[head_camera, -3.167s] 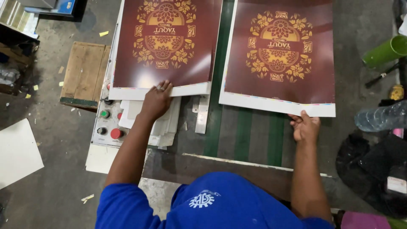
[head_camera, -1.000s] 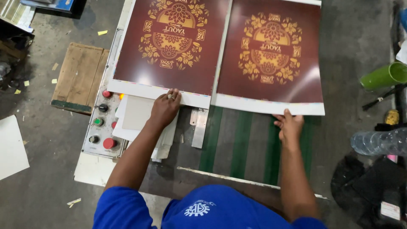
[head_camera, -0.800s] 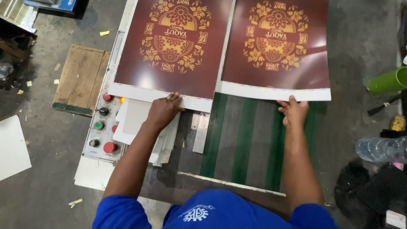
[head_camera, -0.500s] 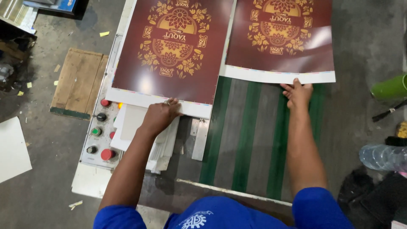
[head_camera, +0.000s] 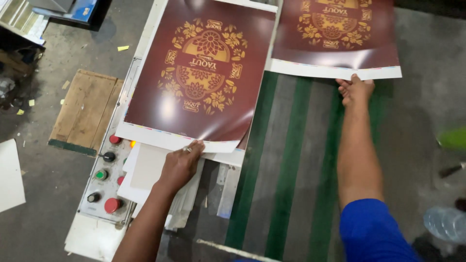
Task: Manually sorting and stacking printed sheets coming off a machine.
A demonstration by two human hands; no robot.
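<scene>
- The left hand point(head_camera: 180, 165) holds the near white edge of a big shiny printed sheet point(head_camera: 194, 77). The sheet is dark red with a gold flower pattern.
- The left fingers point(head_camera: 194, 147) lie close together on top of that edge and press it down. I cannot tell where the thumb is.
- This sheet stretches far away from the left fingers, up and away on the machine.
- Just under the left hand lies a stack of plain white paper point(head_camera: 145, 170).
- To the left of the left fingers is a control panel point(head_camera: 104, 182) with red, green and black round buttons.
- Further left of the panel, a flat wooden board point(head_camera: 85, 111) lies on the grey floor.
- The right hand point(head_camera: 356, 90) is stretched out far ahead and touches the near white edge of a second printed sheet point(head_camera: 335, 34). It has the same dark red and gold look.
- The right fingers point(head_camera: 345, 88) are curled at the edge of that sheet. I cannot tell whether they pinch it or only push it.
- Between the two hands runs a belt with green and grey stripes point(head_camera: 291, 160). The second sheet lies at its far end, just past the right fingertips.
- Well to the right of the right arm, a clear plastic bottle point(head_camera: 444, 224) lies on the floor.
</scene>
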